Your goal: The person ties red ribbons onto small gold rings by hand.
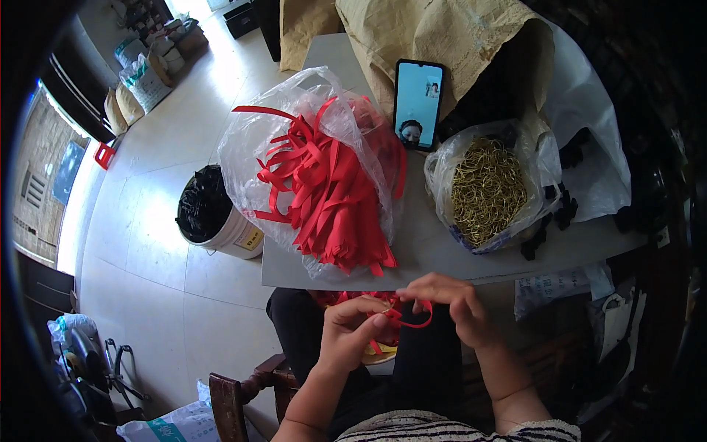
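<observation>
Over my lap, my left hand (pixel 350 328) pinches a narrow red ribbon (pixel 417 324) between thumb and fingertips. A small gold-coloured piece seems to show at those fingertips, too small to make out. The ribbon bends in a loop toward my right hand (pixel 455 300), whose curved fingers close on its other part. Below the hands, more red ribbons lie in a round container (pixel 379 359) with a yellowish edge, partly hidden. On the table ahead, a clear plastic bag (pixel 247 158) spills a heap of red ribbons (pixel 331 195). To its right, gold metal rings or hooks (pixel 490 191) fill another open plastic bag.
A phone (pixel 418 103) with a lit screen leans upright at the back of the grey table (pixel 442 265), before brown paper sacking (pixel 442 44). A white bucket (pixel 232 236) of black material stands left on the floor. A wooden chair arm (pixel 254 383) is at lower left.
</observation>
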`<state>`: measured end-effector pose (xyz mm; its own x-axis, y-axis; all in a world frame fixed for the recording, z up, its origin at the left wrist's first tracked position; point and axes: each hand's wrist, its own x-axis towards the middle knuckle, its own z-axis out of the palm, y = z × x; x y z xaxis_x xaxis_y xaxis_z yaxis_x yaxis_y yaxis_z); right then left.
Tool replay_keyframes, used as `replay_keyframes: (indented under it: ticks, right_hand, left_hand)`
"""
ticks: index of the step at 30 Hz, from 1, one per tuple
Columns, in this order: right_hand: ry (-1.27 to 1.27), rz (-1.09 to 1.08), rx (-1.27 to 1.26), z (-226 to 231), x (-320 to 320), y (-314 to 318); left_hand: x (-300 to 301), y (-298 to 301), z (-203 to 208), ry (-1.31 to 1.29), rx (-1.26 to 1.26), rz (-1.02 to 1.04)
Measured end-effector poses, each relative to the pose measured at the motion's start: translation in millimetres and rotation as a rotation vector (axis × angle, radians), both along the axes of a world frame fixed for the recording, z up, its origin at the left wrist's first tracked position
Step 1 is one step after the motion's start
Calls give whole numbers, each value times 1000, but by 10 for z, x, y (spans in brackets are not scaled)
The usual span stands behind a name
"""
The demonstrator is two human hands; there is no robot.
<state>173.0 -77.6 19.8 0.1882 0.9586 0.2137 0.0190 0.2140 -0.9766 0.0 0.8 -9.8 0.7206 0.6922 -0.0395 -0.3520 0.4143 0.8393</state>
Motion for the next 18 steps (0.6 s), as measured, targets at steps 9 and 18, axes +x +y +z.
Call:
replay_keyframes:
  ticks: [9, 18]
  right_hand:
    - [-474, -189, 41, 200, -181, 39]
    - [-132, -232, -108, 26, -236, -9]
  left_hand:
    - [43, 16, 132, 149, 95, -50]
    - [120, 3, 215, 373, 892, 200]
